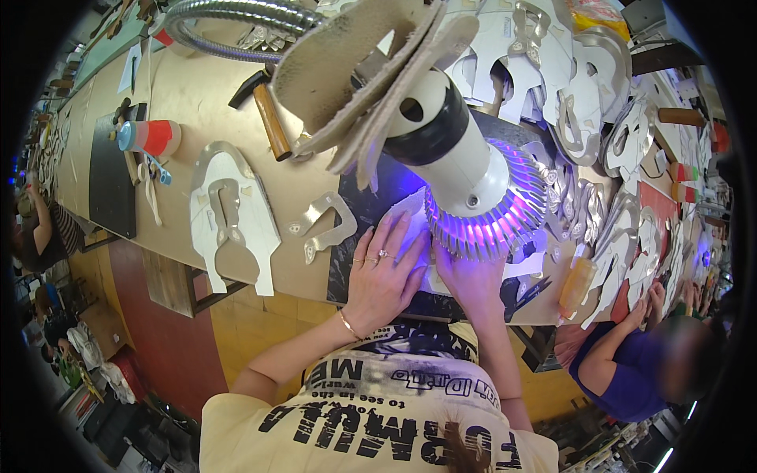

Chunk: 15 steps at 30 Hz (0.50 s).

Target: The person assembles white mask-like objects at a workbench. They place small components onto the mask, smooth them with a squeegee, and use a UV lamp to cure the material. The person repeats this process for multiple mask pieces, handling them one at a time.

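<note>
My left hand [385, 270] lies with fingers stretched out on a pale sheet-like piece [408, 211], which rests on a dark marbled board [342, 264]. Close beside it is my right hand [470, 282], its fingers hidden under the lamp; whether it grips anything does not show. That white lamp [464, 169] has a finned metal rim and glows violet over both hands. Left of the board lies a curved metal plate [339, 225]. Farther left is a white U-shaped piece [236, 185] with a metal plate on it.
A flexible metal hose [229, 14] arches at the top, near beige padded flaps [347, 71] on the lamp. A hammer [270, 118] and a pink-and-blue bottle [151, 137] lie left. Stacked white and metal pieces [583, 87] crowd the right, where a co-worker in purple [623, 370] sits.
</note>
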### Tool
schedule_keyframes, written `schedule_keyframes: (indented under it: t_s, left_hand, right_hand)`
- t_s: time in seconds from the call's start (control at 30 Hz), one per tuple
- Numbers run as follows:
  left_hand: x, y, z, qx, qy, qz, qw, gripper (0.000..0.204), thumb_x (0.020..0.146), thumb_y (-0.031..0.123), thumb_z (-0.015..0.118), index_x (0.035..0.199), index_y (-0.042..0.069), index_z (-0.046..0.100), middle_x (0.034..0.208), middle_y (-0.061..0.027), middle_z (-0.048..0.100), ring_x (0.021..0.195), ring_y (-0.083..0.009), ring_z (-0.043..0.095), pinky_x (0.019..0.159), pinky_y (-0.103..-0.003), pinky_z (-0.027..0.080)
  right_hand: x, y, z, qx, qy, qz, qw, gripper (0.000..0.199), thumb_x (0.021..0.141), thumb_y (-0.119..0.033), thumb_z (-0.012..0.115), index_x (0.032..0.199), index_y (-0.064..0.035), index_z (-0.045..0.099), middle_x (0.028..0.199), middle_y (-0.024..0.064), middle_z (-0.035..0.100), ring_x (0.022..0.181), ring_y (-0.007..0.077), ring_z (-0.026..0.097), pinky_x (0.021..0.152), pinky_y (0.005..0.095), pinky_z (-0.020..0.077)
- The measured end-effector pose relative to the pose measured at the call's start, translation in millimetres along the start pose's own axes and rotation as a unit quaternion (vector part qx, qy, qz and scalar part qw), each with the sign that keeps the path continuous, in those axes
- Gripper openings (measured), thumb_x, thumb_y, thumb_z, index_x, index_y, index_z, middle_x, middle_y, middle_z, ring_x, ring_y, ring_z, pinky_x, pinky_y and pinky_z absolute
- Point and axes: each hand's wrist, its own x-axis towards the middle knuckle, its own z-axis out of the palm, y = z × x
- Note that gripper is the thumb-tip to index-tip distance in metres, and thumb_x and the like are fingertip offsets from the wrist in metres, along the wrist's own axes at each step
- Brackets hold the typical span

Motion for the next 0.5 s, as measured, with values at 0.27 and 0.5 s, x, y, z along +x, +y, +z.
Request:
schedule_keyframes:
  t_s: [0.27, 0.5]
  left_hand:
    - [0, 0, -2, 0.017, -0.012, 0.005, 1.000, 0.050, 0.091, 0.028, 0.062, 0.138, 0.012, 0.056, 0.152, -0.0133, 0.040, 0.143, -0.0329, 0.032, 0.113, -0.050, 0.030]
    - [3, 4, -6, 0.032, -0.019, -0.005, 0.999, 0.050, 0.089, 0.028, 0.062, 0.137, 0.012, 0.056, 0.153, -0.0122, 0.039, 0.142, -0.0321, 0.032, 0.110, -0.051, 0.033]
  right_hand:
    - [-2, -2, -4, 0.025, -0.035, 0.000, 0.999, 0.028, 0.081, -0.020, 0.072, 0.107, -0.0106, 0.070, 0.102, 0.0102, 0.070, 0.094, 0.0296, 0.066, 0.086, 0.0466, 0.0482]
    - [-2, 5, 12, 0.032, 0.002, 0.000, 0.999, 0.028, 0.065, -0.032, 0.080, 0.086, -0.0219, 0.065, 0.090, -0.0044, 0.061, 0.101, 0.0177, 0.058, 0.083, 0.0483, 0.0350]
